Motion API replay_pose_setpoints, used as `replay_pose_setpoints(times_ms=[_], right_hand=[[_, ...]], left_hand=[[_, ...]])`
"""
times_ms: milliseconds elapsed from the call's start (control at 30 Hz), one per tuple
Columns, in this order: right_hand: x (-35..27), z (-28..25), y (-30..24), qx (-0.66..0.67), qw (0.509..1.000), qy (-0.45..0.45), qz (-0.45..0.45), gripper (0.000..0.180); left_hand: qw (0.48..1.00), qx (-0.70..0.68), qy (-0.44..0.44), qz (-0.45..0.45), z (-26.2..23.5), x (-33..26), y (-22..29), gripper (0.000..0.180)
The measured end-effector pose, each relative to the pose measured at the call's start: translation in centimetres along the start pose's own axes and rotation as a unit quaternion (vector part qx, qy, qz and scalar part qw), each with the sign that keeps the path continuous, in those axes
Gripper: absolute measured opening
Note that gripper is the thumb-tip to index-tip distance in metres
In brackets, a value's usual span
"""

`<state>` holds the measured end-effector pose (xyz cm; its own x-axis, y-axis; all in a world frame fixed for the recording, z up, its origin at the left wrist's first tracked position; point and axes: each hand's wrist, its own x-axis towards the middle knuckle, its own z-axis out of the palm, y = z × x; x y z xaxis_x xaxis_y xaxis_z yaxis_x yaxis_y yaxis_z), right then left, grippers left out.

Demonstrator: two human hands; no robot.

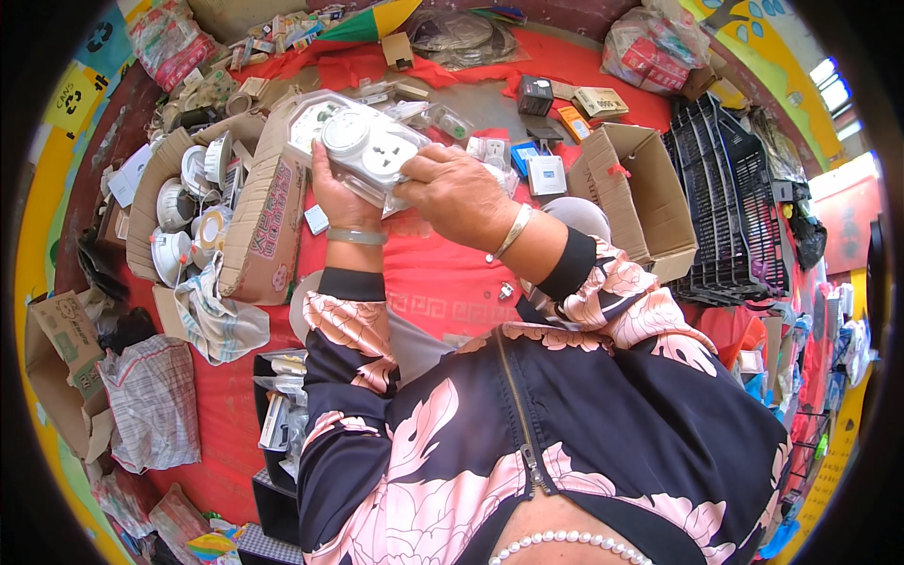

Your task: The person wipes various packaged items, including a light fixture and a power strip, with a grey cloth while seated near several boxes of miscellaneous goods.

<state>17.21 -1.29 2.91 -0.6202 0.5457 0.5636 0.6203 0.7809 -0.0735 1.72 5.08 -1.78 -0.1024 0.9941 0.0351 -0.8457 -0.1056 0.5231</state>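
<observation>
Both hands hold a white socket panel (pixel 386 153) that has outlet holes and a round raised disc. Clear plastic seems to wrap it. My left hand (pixel 345 200) grips it from below, the thumb up along its near side. At the right end, the bent fingers of my right hand (pixel 461 191) pinch the edge of the panel or its plastic; which of the two is hard to tell. Below my left hand's side, a small white box (pixel 316 220) lies on the red cloth (pixel 424 282).
An open cardboard box (pixel 141 217) of round white lamps stands at left. To the right are another cardboard box (pixel 668 207) and a black plastic crate (pixel 725 188). Beyond my hands lie a blue-and-white package (pixel 545 175), a dark small box (pixel 535 95) and loose packaged parts.
</observation>
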Motion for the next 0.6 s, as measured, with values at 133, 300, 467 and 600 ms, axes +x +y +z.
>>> replay_pose_setpoints(times_ms=[133, 300, 467, 600], right_hand=[[-1.8, -0.7, 4.3, -0.139, 0.986, 0.042, 0.087, 0.019], [-4.1, -4.9, 10.4, -0.027, 0.945, 0.169, 0.277, 0.028], [-1.8, -9.4, 6.3, 0.221, 0.893, 0.239, 0.311, 0.041], [0.6, -10.7, 2.8, 0.065, 0.971, 0.23, 0.029, 0.034]], left_hand=[[0.999, 0.009, -0.038, -0.008, 0.9, -0.7, 1.0, 0.051], [0.994, 0.035, -0.09, -0.043, 1.1, -2.3, 1.4, 0.048], [0.982, 0.112, -0.143, -0.057, 1.8, -4.9, 1.6, 0.05], [0.973, 0.101, -0.172, -0.119, 2.3, -7.6, 0.9, 0.049]])
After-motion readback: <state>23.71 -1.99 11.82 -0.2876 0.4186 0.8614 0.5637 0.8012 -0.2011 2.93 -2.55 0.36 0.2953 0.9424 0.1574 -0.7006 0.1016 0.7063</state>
